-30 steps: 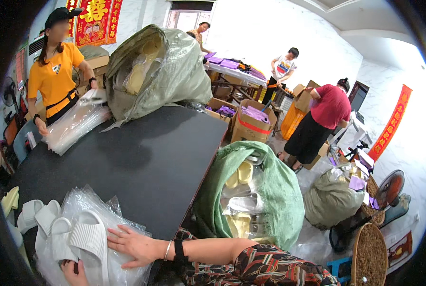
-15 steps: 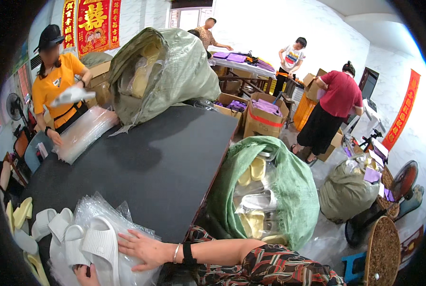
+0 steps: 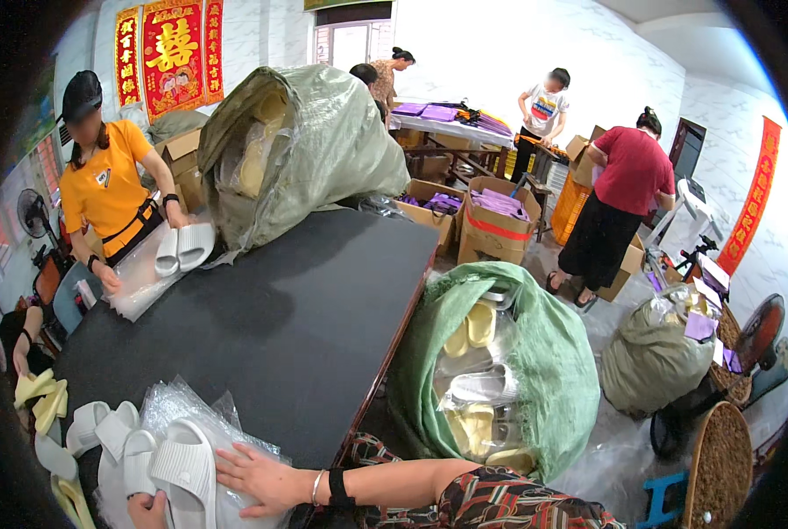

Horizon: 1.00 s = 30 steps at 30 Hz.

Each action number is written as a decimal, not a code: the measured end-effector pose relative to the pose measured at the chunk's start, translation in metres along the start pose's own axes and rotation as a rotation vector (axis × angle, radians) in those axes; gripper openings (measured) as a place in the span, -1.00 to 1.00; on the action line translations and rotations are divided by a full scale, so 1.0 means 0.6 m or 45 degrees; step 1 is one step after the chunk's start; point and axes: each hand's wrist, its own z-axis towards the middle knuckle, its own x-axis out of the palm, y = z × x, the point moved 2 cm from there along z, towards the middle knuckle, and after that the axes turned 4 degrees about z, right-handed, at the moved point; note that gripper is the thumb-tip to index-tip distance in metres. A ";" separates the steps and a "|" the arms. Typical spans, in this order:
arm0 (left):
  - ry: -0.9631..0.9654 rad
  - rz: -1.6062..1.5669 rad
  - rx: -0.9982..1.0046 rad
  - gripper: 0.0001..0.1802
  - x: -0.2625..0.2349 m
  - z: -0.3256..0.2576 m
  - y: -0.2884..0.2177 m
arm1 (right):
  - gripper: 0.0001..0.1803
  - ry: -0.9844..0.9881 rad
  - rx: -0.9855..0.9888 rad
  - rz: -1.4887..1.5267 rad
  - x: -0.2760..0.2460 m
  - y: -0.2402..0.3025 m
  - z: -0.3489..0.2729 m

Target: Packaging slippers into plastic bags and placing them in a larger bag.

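Note:
In my left hand (image 3: 149, 510), at the near left, is a pair of white slippers (image 3: 185, 472); thumb and fingers close on them near the lower edge. The pair lies over a stack of clear plastic bags (image 3: 182, 410) on the dark table (image 3: 261, 317). My right hand (image 3: 257, 482) rests flat on the bags just right of the slippers, fingers spread, fingertips by the slipper's edge. More white slippers (image 3: 103, 425) lie to the left, with pale yellow slippers (image 3: 43, 397) at the table's left edge.
Beside the table's right edge stands a green sack (image 3: 552, 370) of bagged slippers. A larger sack (image 3: 341, 132) lies on the far end. Across the table, a co-worker in orange (image 3: 116, 181) holds white slippers (image 3: 185, 247) over clear bags. Several people and cartons (image 3: 497, 238) are farther back.
The co-worker in orange has lowered white slippers onto the clear bags. My hands stay almost in place on the slippers and bags; the whole view has shifted slightly.

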 end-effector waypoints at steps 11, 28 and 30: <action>-0.356 0.236 0.028 -0.65 0.032 -0.001 0.025 | -0.09 0.016 -0.029 -0.077 -0.011 0.015 0.018; -0.355 0.070 0.243 -0.77 0.002 -0.016 -0.103 | -0.23 0.087 -0.007 -0.267 -0.030 0.032 0.020; -0.316 0.086 0.227 -0.76 0.019 -0.004 -0.087 | -0.28 0.093 -0.019 -0.238 -0.028 0.030 0.020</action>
